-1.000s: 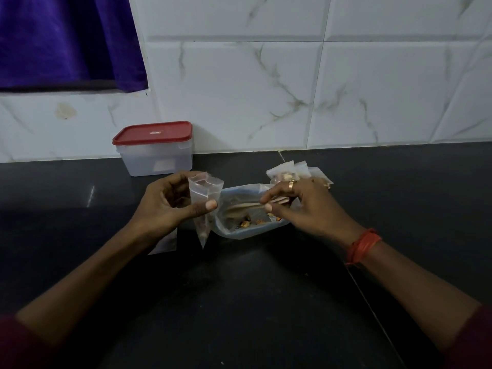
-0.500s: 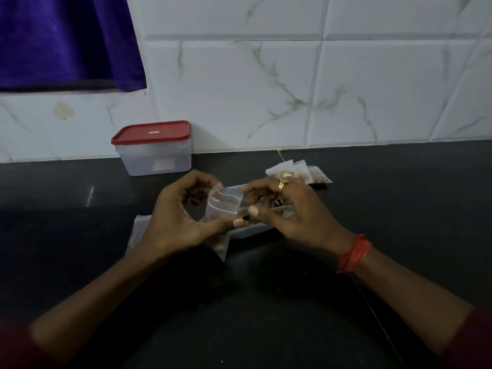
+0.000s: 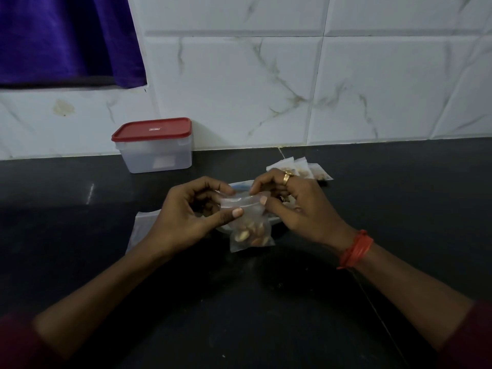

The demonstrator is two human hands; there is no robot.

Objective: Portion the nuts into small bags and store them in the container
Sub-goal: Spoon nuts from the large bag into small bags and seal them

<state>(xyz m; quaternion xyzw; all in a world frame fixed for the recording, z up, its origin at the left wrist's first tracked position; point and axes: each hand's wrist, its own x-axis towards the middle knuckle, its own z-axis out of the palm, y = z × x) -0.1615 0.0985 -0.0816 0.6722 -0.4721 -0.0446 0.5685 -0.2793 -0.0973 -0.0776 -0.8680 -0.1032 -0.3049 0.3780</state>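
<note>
Both hands meet mid-counter on 1 small clear bag (image 3: 251, 225): left hand (image 3: 186, 217) pinches the left end of the bag's top strip btwn thumb and fingers, right hand (image 3: 295, 206) pinches the right end the same way, thumb tip on the front of the strip. Bag hangs upright from that grip w/ its load of nuts (image 3: 250, 234) sunk to the bottom, so nothing spills while the mouth gets pressed; exact nut count can't be told, prob. a handful. Judging by the 2-ended pinch along the strip, the step in hand is sealing this portion. Just behind the hands, mostly hidden, lies the larger supply bag (image 3: 241, 185) w/ a blue zip edge showing; kept close so the next scoop is a short reach, I'd say. Left of the left wrist, flat on the black counter (image 3: 80, 235), a pale stack of empty bags (image 3: 141, 225); number can't be told, they overlap. Behind the right hand, 3 filled small bags (image 3: 306, 169) lie side by side, touching, parked out of the way, not yet stored. So 4 portions visible incl. the one held. Far back-left vs. the tiled wall (image 3: 239, 89) stands 1 container (image 3: 155, 153), translucent, red lid (image 3: 151, 129) on, well apart from the bags; it'll need opening before anything goes in. Right wrist has an orange thread band (image 3: 355, 249), 1 ring (image 3: 287, 178) on a finger.
</note>
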